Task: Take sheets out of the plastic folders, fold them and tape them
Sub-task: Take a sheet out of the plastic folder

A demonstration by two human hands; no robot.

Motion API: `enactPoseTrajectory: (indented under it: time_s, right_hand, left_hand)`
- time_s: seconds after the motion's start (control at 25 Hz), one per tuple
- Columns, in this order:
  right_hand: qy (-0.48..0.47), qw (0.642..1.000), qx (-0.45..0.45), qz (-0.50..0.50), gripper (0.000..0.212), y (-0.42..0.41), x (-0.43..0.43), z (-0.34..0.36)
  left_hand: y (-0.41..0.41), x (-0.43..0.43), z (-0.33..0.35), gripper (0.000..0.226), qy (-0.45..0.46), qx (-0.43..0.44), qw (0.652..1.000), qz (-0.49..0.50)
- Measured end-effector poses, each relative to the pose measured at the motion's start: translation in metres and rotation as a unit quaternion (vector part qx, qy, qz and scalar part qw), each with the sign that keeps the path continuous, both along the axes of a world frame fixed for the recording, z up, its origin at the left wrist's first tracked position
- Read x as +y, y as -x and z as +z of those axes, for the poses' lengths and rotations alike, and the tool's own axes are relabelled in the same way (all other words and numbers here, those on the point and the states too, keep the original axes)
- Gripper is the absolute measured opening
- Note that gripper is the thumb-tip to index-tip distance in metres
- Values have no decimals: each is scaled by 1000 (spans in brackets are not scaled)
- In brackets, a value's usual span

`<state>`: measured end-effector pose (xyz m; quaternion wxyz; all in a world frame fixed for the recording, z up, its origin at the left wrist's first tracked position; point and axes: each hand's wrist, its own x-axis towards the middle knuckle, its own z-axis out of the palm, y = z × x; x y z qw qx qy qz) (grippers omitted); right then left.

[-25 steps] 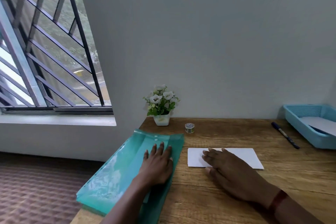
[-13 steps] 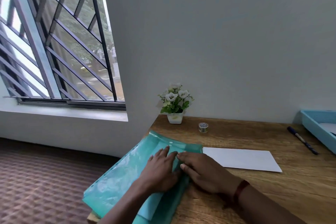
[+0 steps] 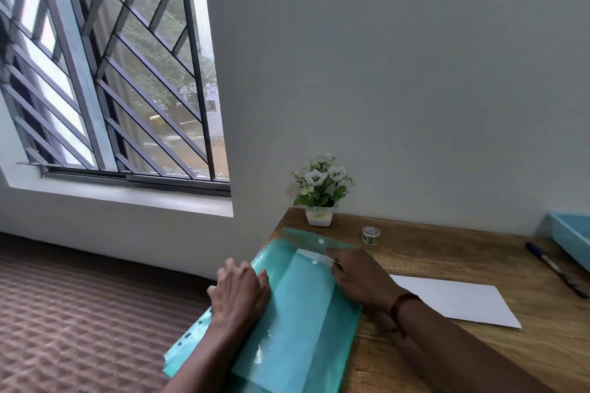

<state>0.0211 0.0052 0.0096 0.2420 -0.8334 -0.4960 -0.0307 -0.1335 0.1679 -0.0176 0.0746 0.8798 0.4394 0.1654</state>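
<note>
Sheet [image 3: 310, 254] sits inside the teal plastic folder [image 3: 343, 329] at the desk's [image 3: 447, 252] left edge: right grip [image 3: 360, 277] pinches its top corner, left grip [image 3: 239, 290] curls over the folder's side. White paper [image 3: 456, 301] lies just right; tape roll [image 3: 371, 235], flower pot [image 3: 319, 217], pen [image 3: 557, 269], blue tray [image 3: 571, 233] stand further back.

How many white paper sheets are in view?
2. A loose sheet lies flat on the desk, right of the green folder; a second sheet sticks out at the folder's mouth by the right hand. More may be hidden inside.
</note>
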Motion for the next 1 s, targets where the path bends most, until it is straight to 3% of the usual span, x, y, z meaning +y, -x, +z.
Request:
enactPoseTrajectory:
  time_s: [0.08,0.2,0.56,0.76,1.0]
  right_hand:
    - [10,1000,8,-16,21,-5,1,2]
    - [-4,999,28,-40,28,-11,7,8]
    - [-158,985,35,-56,25,-18,-5,51]
    - [-184,978,61,-82,26,-23,-34,79]
    - [-225,962,122,-94,14,-27,-73,92]
  left_hand:
    - [1,1,2,41,-14,-22,1000,7]
    - [2,0,16,37,-31,-96,995,-8]
    - [-3,10,77,27,-45,-301,944,-131]
    - [-12,-2,109,28,-56,-337,912,-228]
    - [-26,-16,139,31,-81,-316,897,-300]
